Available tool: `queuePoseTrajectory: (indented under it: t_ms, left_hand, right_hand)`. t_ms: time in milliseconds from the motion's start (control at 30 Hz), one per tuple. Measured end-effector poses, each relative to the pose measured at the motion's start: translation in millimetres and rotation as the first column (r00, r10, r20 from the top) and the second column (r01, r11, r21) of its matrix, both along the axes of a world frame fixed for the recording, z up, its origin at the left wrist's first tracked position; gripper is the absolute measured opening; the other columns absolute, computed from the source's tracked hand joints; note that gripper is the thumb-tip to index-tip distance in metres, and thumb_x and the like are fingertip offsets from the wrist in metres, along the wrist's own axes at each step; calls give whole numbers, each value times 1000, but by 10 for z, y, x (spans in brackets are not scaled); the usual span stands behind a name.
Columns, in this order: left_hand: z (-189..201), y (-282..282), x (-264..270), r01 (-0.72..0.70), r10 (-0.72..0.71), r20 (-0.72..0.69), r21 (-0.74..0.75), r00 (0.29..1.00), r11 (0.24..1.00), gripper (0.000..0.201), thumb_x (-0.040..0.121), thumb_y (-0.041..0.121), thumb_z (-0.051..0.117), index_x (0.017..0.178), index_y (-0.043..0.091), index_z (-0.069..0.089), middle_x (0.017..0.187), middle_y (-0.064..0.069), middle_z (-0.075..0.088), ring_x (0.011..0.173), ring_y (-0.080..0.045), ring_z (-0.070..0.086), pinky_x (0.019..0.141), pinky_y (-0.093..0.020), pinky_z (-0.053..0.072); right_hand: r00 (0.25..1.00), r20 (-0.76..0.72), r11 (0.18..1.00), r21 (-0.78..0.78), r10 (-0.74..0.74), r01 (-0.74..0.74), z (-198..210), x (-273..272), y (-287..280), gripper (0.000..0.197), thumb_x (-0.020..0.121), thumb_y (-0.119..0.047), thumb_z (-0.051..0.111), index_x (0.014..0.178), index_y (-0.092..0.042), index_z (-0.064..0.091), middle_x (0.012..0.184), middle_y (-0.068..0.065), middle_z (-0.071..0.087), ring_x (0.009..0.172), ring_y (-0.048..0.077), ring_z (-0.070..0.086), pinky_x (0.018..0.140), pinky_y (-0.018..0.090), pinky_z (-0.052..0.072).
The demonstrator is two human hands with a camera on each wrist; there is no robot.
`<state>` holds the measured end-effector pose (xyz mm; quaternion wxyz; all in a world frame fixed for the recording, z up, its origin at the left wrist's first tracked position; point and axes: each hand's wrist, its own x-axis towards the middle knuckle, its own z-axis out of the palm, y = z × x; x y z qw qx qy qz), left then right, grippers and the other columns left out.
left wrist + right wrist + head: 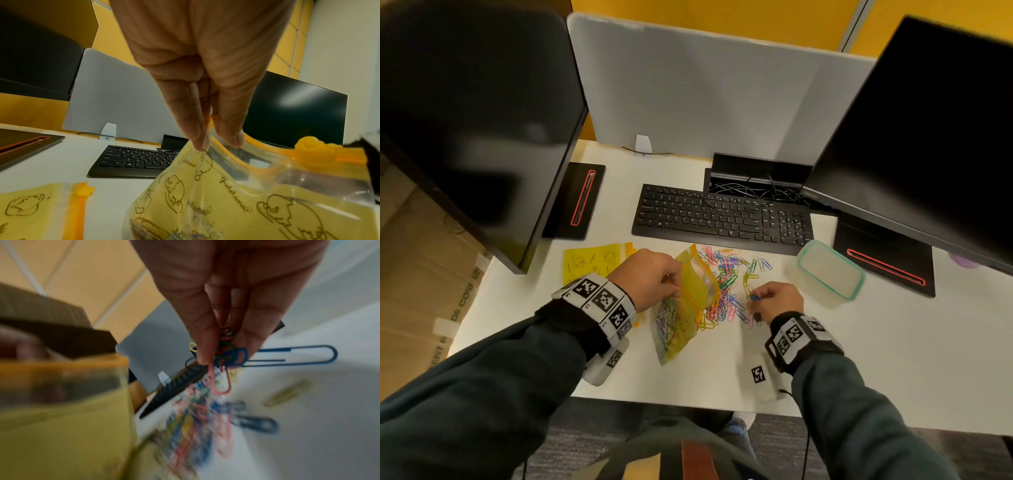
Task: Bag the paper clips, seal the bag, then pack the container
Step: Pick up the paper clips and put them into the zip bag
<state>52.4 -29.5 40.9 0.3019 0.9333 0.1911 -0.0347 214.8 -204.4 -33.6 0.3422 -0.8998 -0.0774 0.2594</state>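
Observation:
A yellow zip bag (688, 301) printed with cartoon figures stands open on the white desk, with several paper clips inside its lower part. My left hand (650, 279) pinches the bag's mouth edge (205, 146) and holds it up. A pile of coloured paper clips (726, 284) lies spread just right of the bag. My right hand (774, 301) sits at the pile's right edge and pinches a small bunch of clips (226, 353), blue, pink and green among them. A clear plastic container (828, 270) with a green rim stands open to the right.
A second yellow zip bag (592, 260) lies flat to the left. A black keyboard (722, 216) sits behind the clips. Two dark monitors (914, 137) on black stands flank the desk, with a grey partition (688, 89) behind. The desk's front edge is near my wrists.

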Motion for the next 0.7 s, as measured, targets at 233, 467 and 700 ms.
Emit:
queuePoseTrajectory:
  t_ms: [233, 467, 700]
  left_hand:
    - [8, -26, 21, 3, -3, -7, -1, 1000, 1000, 7, 74, 18, 70, 74, 12, 67, 79, 0, 66, 77, -15, 56, 76, -32, 49]
    - [-12, -25, 14, 11, -11, 8, 25, 1000, 1000, 6, 73, 18, 70, 76, 13, 68, 87, -4, 71, 85, -19, 61, 82, -40, 50]
    - [-2, -26, -43, -20, 21, -8, 17, 1000, 1000, 4, 75, 18, 69, 77, 14, 69, 90, -2, 71, 84, -17, 62, 82, -39, 51]
  right_hand:
    - [972, -221, 850, 525, 85, 45, 700, -179, 356, 20, 72, 11, 71, 75, -8, 64, 68, 9, 65, 48, 14, 62, 51, 19, 57]
    - [959, -81, 906, 358, 271, -226, 565, -492, 565, 32, 66, -2, 80, 96, -3, 70, 80, 8, 66, 66, 18, 61, 66, 31, 57]
    - [948, 212, 971, -43, 239, -235, 156, 202, 339, 34, 84, -2, 57, 116, -11, 63, 119, 13, 65, 103, 28, 62, 98, 36, 48]
